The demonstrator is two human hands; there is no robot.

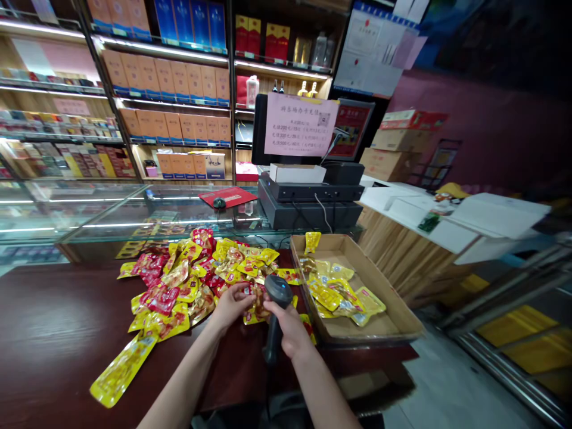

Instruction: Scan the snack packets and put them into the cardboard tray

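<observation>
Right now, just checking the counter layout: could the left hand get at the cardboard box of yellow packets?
Probably, but not directly: the right hand and barcode scanner stand between the left hand and the cardboard box, so it would have to pass over them.

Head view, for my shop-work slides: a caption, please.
Left hand holds a snack packet to the handheld barcode scanner in the right hand.
</observation>
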